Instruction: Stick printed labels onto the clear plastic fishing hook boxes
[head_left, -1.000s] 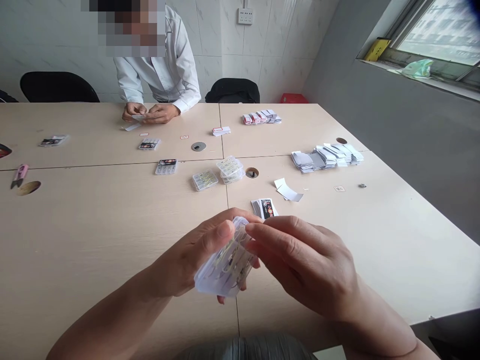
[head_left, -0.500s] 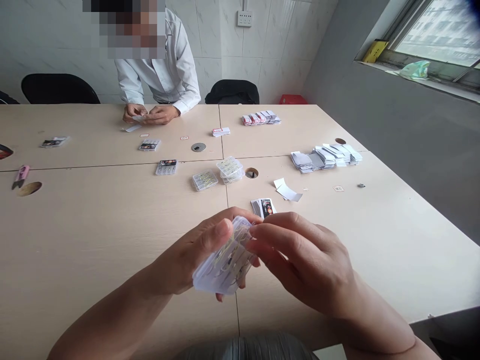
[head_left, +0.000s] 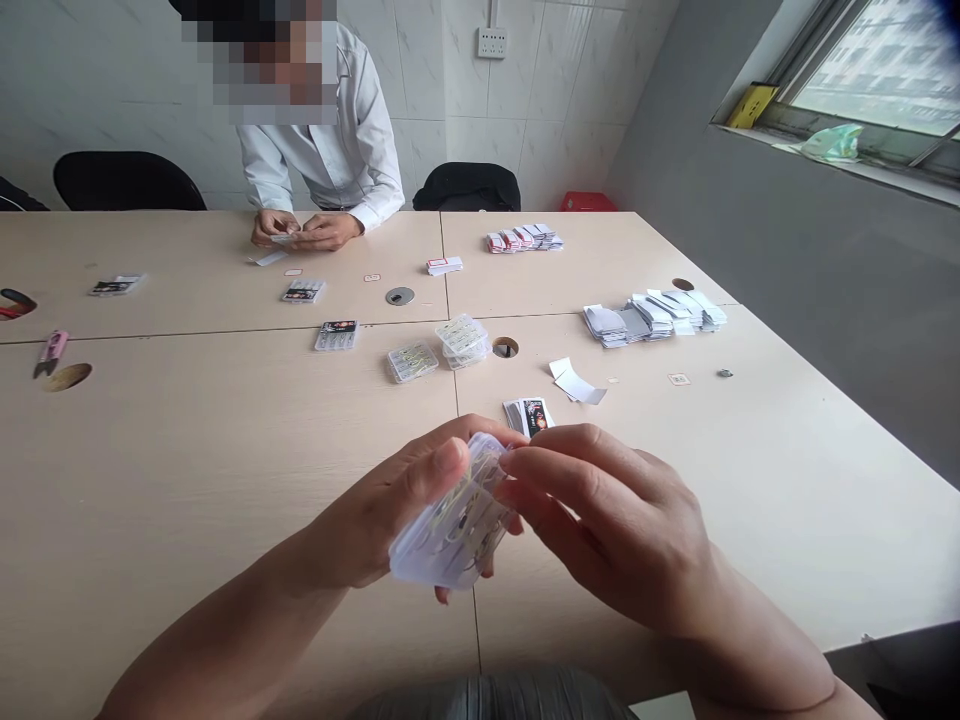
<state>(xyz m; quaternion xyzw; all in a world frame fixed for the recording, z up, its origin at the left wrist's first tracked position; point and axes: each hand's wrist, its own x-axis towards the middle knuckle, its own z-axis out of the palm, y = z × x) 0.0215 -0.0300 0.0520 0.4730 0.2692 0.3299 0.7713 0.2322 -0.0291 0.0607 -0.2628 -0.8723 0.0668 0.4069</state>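
Box [head_left: 450, 545]: in the head view I have a clear plastic box of compartments, tilted and raised over the table [head_left: 187, 450], its near end low. Thin wire-like pieces with pale loops lie in it, too blurred for me to name; I can't tell whether its lid is latched.
Left hand [head_left: 401, 495]: clamped on the box, thumb along its upper left side, fingers curled beneath.
Right hand [head_left: 630, 530]: fingers bent close together, tips against the far right edge of the box; whether they pinch it is hidden from me.
Printed cards [head_left: 534, 415]: a small stack just beyond the box, near my right fingers.
Filled cases [head_left: 463, 340]: stacked past the box, one more case [head_left: 412, 362] to their left.
Paper strips [head_left: 576, 383]: beyond the box, off to its right.
White slips [head_left: 652, 318]: bundled farther out on that side.
Co-worker [head_left: 322, 160]: across the table from the box, in a white shirt, both hands at a small pale item.
Risk: with the box tilted, an unlatched lid could let pieces slide out at the low end. Pushing hard at the edge might twist it from my left grip, and a careless right knuckle could scatter the cards.
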